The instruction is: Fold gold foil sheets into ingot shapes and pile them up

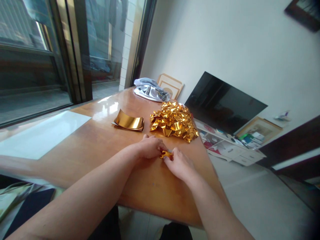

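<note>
Between my two hands is a small piece of folded gold foil paper [165,154], just above or on the wooden table [155,190]. My left hand [152,146] pinches its left side, and my right hand [178,163] grips its right side with the thumb near the front. Some fingertips are hidden behind the foil. Beyond my left hand lies a stack of flat gold foil sheets [128,120], the top one curling up. A heap of folded gold foil pieces [175,121] sits beyond my right hand, along the table's right side.
At the far end are folded light-blue cloths [151,90] and a leaning frame [171,85]. A white sheet [47,135] covers the table's left part. Past the right edge stand a white cabinet [232,151] and a television [225,101]. Glass doors [100,50] are on the left.
</note>
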Motion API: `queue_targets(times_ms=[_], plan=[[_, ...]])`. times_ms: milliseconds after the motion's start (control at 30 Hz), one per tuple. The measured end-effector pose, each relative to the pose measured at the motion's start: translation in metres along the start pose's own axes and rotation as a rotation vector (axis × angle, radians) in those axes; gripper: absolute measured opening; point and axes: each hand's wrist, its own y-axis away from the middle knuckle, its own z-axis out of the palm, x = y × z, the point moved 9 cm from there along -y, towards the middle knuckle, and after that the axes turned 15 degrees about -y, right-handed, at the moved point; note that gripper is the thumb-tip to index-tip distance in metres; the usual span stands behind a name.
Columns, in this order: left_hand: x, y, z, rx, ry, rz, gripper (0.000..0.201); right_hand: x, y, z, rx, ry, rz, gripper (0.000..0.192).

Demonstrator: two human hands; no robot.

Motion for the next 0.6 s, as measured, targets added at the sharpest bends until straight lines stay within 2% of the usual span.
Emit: queue_targets(times_ms=[267,467,600], plan=[[-0.001,-0.002,0.004,0.013,0.021,0.005,0.035,-0.004,-0.002,0.000,0.002,-0.023,0.025,0.057],[0.000,0.000,0.002,0.014,0.016,-0.009,0.030,0.007,-0.010,0.004,-0.033,-0.119,0.024,0.054],[0.002,0.000,0.004,0.023,0.002,0.002,0.031,0.020,-0.017,0.007,-0.057,-0.285,0.017,0.047]])
